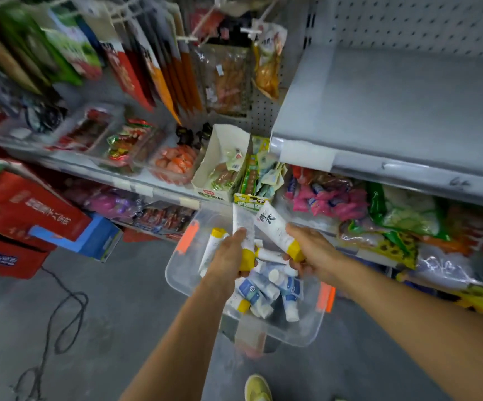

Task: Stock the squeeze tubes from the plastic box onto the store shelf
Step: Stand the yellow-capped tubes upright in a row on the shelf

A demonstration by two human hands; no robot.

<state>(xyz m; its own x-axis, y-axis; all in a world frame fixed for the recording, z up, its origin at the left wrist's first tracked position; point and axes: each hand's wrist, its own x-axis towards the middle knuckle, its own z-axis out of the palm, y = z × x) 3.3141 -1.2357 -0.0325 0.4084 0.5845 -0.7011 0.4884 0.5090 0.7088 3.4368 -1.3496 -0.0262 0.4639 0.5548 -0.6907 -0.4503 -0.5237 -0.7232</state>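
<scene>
A clear plastic box (pixel 186 273) with orange latches sits low in front of the shelves and holds several white squeeze tubes (pixel 263 293) with blue labels and yellow or white caps. My left hand (pixel 228 256) grips a white tube with a yellow cap (pixel 243 224) above the box. My right hand (pixel 312 250) grips another white tube with a yellow cap (pixel 275 227), its flat end pointing up and left. The bare grey store shelf (pixel 393 111) lies up and to the right of both hands.
Snack packs and trays fill the left shelf (pixel 136 146), with bags hanging on pegs above. Packed goods (pixel 379 215) crowd the shelf under the grey one. Red bags (pixel 17 215) stand at left, a black cable (pixel 60 314) trails on the floor, and a yellow shoe (pixel 257 389) shows below.
</scene>
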